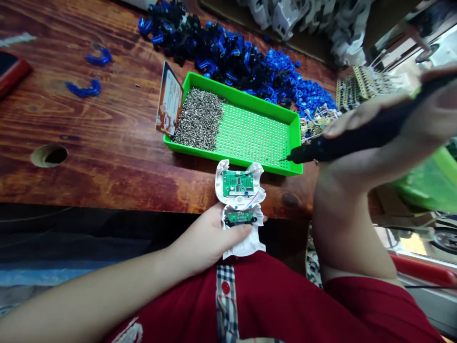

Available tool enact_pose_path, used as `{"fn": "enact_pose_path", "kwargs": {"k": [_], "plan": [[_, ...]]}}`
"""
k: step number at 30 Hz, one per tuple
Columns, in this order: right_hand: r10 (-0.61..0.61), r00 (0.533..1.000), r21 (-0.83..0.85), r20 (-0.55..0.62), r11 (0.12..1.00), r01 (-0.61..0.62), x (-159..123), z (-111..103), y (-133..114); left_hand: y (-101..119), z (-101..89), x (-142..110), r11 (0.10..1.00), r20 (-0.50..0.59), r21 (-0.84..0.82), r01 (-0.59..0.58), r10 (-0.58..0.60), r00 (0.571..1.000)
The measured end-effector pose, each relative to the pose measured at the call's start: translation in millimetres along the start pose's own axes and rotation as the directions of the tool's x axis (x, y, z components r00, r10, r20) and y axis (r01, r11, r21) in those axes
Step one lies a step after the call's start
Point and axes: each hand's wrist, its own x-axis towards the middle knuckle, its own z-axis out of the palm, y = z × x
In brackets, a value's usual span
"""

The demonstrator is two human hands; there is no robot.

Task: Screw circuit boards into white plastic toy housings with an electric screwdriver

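My left hand (210, 236) grips a white plastic housing (246, 245) near the table's front edge, the thumb lying across its lower half. Inside the housing sit two green circuit boards, an upper board (237, 183) and a lower board (238, 217), and a thin red wire runs between the halves. Wrapped in my right hand (389, 128) is a black electric screwdriver (364, 138). Its thin tip points left, over the right end of a green tray (233, 162). Small metal screws (198, 119) fill the left part of that tray, whose floor is dotted with holes.
Behind the tray lies a long heap of blue and black plastic parts (228, 52). Two blue pieces (84, 89) rest at the left, near a round hole (49, 156) in the wooden table. A printed card (169, 102) leans on the tray. Circuit boards (367, 85) are stacked at the right.
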Motion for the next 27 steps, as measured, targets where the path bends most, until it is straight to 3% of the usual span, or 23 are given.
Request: {"fn": "enact_pose_path", "kwargs": {"k": [2,3,8,16,27], "plan": [[-0.19,0.98,-0.01,-0.064,0.982,0.19,1.5,17.0,9.7,1.2,-0.7,-0.1,0.999,0.003,-0.025,0.02,-0.019,1.0],[-0.221,0.973,-0.017,-0.071,0.975,0.221,1.0,22.6,13.8,2.0,-0.7,-0.4,0.999,0.007,-0.039,0.029,-0.029,1.0],[-0.165,0.984,0.003,-0.064,0.986,0.165,-4.8,27.3,24.0,5.9,0.7,-1.9,0.992,-0.002,-0.102,0.072,-0.073,0.997],[-0.118,0.991,0.024,-0.06,0.993,0.12,-7.9,29.1,18.1,3.1,-1.4,-0.8,0.981,0.023,-0.168,0.093,-0.09,0.996],[-0.129,0.99,0.013,-0.047,0.991,0.13,-8.2,28.5,17.2,2.4,0.2,0.8,0.994,0.011,-0.074,0.083,-0.082,0.997]]}}
